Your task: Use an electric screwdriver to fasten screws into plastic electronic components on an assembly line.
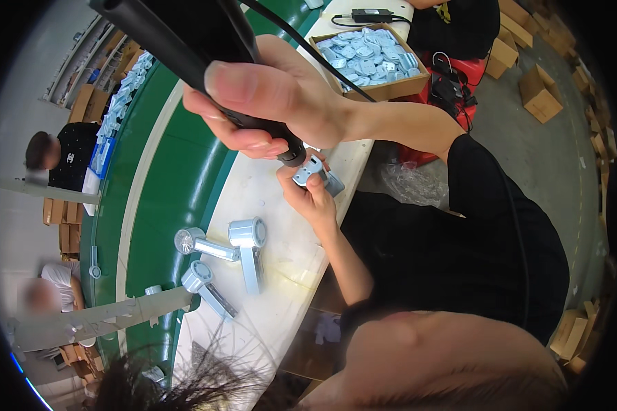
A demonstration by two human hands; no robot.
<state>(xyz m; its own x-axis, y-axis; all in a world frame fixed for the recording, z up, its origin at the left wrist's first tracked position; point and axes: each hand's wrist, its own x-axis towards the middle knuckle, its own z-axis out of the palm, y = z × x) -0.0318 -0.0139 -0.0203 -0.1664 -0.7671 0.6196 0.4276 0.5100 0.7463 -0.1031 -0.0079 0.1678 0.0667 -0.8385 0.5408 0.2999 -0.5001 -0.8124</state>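
My right hand wraps round a black electric screwdriver, thumb along its body. The driver's tip end reaches down to a light blue plastic fan part; whether the bit touches it I cannot tell. My left hand grips this part over the white table, partly hiding it with the fingers. Nearer the table's middle lie three light blue handheld fans: one with a round grille, one with its handle pointing down the picture, and one lying aslant.
A cardboard box full of light blue plastic parts stands at the table's far end. A green conveyor belt runs alongside, with more parts on it. Across it sit two people. A dark cable passes behind my right hand. Cartons stand on the floor.
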